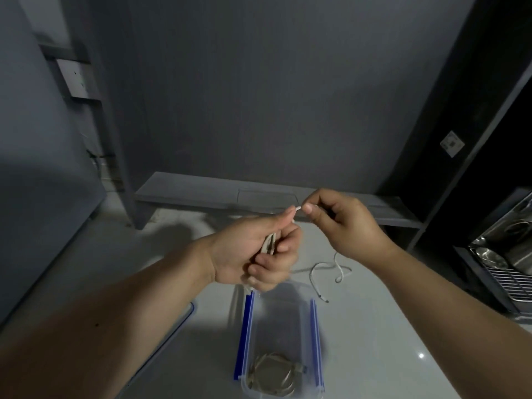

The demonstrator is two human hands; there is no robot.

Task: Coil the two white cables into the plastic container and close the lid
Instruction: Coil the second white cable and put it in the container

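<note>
A clear plastic container (313,321) with blue clip flaps stands open on the white table in front of me. One coiled white cable (273,372) lies inside it at the near end. My left hand (253,251) is held above the container's far end, closed around several loops of the second white cable (331,267). My right hand (342,223) pinches that cable's strand just to the right of my left thumb. The rest of the cable trails down behind my right wrist and lies in loose curls on the table, right of the container.
A blue-edged clear lid (184,315) shows partly under my left forearm. A grey low shelf (259,194) runs along the wall behind my hands. At the right edge stands a dark unit with a metal rack and pans (501,254).
</note>
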